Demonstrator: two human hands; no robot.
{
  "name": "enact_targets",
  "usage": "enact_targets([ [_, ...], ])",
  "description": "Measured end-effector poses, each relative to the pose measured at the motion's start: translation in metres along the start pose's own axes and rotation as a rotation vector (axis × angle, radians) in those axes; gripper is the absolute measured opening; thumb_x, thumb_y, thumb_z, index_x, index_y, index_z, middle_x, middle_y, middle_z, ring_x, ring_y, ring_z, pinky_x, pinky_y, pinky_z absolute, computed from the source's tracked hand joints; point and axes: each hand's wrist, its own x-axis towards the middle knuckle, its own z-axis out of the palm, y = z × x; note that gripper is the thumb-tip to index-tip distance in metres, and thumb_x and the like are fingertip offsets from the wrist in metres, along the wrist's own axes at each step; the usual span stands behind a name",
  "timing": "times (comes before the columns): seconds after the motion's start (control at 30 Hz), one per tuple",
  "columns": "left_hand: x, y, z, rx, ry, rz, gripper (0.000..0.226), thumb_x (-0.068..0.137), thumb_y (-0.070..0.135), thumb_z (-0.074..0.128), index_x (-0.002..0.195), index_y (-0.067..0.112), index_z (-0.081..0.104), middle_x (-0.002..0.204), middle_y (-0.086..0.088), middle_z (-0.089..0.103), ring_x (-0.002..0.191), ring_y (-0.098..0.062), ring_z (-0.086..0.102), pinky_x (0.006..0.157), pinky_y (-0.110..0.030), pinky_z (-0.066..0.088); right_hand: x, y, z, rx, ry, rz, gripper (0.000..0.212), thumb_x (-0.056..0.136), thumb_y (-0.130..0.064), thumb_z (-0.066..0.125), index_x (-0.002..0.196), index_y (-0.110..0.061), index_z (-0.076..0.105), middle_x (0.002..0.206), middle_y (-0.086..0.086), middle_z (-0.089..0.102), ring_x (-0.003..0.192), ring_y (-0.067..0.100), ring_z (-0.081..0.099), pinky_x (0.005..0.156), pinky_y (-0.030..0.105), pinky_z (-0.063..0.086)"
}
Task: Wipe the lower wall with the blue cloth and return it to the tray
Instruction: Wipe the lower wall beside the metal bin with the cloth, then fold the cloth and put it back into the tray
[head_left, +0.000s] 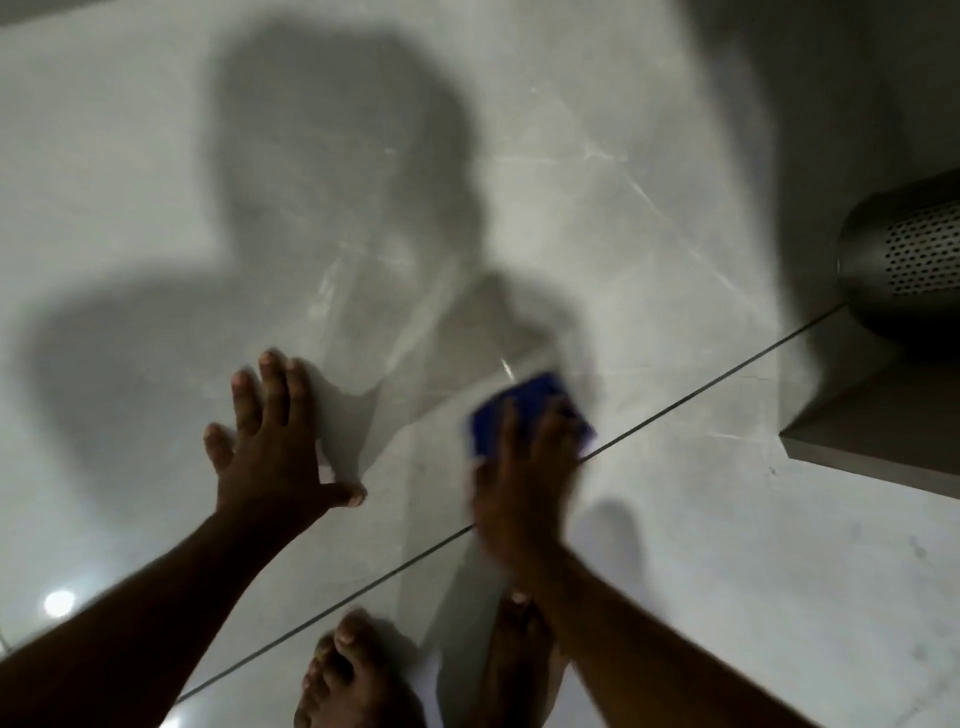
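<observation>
A blue cloth (524, 402) is pressed flat against the pale grey marble wall (597, 208), just above the dark joint line where wall meets floor. My right hand (524, 478) lies on top of the cloth with fingers spread, blurred by motion, covering most of it. My left hand (270, 441) rests flat on the wall to the left of the cloth, fingers apart, holding nothing. No tray is in view.
A perforated metal bin (909, 260) stands at the right edge, above a grey step or ledge (872, 447). My bare feet (353, 675) stand on the glossy tiled floor at the bottom. A large shadow of me covers the wall.
</observation>
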Motion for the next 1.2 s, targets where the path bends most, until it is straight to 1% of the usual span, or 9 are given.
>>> enact_targets([
  [0.07,0.000,-0.001,0.001,0.013,0.007,0.002,0.158,0.044,0.060,0.088,0.150,0.020,-0.022,0.160,-0.007,-0.029,0.146,-0.034,-0.025,0.112,-0.071,0.010,-0.002,-0.044,0.005,-0.050,-0.187,-0.505,0.075,0.082,-0.042,0.052,0.151,-0.033,0.025,0.163,0.018,0.013,0.146,0.050,0.009,0.112,0.073,0.015],
  [0.17,0.001,-0.001,0.002,0.008,0.022,0.008,0.158,0.044,0.059,0.088,0.150,0.021,-0.023,0.161,-0.006,-0.027,0.147,-0.033,-0.023,0.111,-0.071,0.012,0.100,-0.056,-0.017,-0.187,-0.068,-0.891,0.066,0.085,-0.046,0.049,0.148,-0.034,0.035,0.161,0.016,0.026,0.144,0.048,0.022,0.111,0.066,0.021],
  [0.3,0.001,-0.001,0.003,0.012,0.016,0.000,0.158,0.043,0.061,0.087,0.149,0.020,-0.023,0.160,-0.006,-0.028,0.147,-0.035,-0.023,0.110,-0.072,0.013,0.188,0.023,-0.047,-0.159,0.036,-0.298,0.068,0.087,-0.050,0.051,0.149,-0.027,0.035,0.158,0.027,0.025,0.138,0.056,0.028,0.108,0.062,0.035],
  [0.43,0.000,0.001,0.001,0.000,0.024,-0.009,0.159,0.043,0.060,0.088,0.150,0.019,-0.021,0.160,-0.007,-0.028,0.146,-0.036,-0.023,0.110,-0.073,0.013,0.113,0.083,-0.063,-0.054,-0.036,0.168,0.069,0.089,-0.026,0.058,0.151,-0.022,0.029,0.159,0.026,0.018,0.139,0.053,0.028,0.106,0.057,0.039],
  [0.57,0.001,0.004,0.000,0.027,0.005,-0.025,0.156,0.046,0.058,0.088,0.150,0.018,-0.020,0.160,-0.007,-0.028,0.147,-0.035,-0.023,0.110,-0.071,0.012,-0.001,0.018,-0.028,-0.040,-0.180,-0.151,0.069,0.072,-0.008,0.068,0.138,-0.021,0.051,0.150,0.029,0.038,0.119,0.053,0.054,0.080,0.054,0.057],
  [0.73,-0.018,0.018,-0.041,0.153,-0.087,-0.091,0.116,0.075,0.052,0.073,0.153,0.014,-0.004,0.164,-0.013,-0.003,0.150,-0.036,0.003,0.113,-0.064,0.023,-0.060,-0.053,-0.066,0.308,-0.793,-0.242,0.063,0.083,-0.005,0.061,0.141,-0.025,0.047,0.145,0.012,0.052,0.129,0.033,0.052,0.110,0.041,0.043],
  [0.93,-0.160,0.088,-0.181,-0.403,-0.130,-0.250,0.052,0.099,0.042,0.042,0.114,-0.003,0.063,0.122,-0.027,0.064,0.110,-0.038,0.060,0.094,-0.041,0.046,-0.097,-0.099,-0.257,0.491,-0.562,-0.023,0.062,0.090,-0.007,0.056,0.146,-0.026,0.038,0.143,0.006,0.055,0.129,0.026,0.053,0.108,0.036,0.045],
  [1.07,-0.302,0.165,-0.309,-1.132,-0.423,-0.294,0.063,0.091,0.063,0.041,0.104,0.010,0.071,0.110,-0.013,0.074,0.105,-0.027,0.066,0.096,-0.040,0.047,-0.145,-0.126,-0.450,0.504,-0.403,-0.105,0.072,0.094,-0.013,0.056,0.154,-0.019,0.016,0.145,0.009,0.051,0.127,0.028,0.054,0.102,0.035,0.048],
  [1.2,-0.428,0.227,-0.438,-1.267,-0.459,0.022,0.044,0.086,0.040,0.063,0.120,0.011,0.066,0.113,-0.013,0.074,0.105,-0.028,0.069,0.093,-0.042,0.054,-0.197,-0.143,-0.627,0.460,-0.215,-0.312,0.077,0.094,-0.015,0.056,0.155,-0.013,0.009,0.163,0.008,0.021,0.148,0.025,0.027,0.117,0.041,0.035],
])
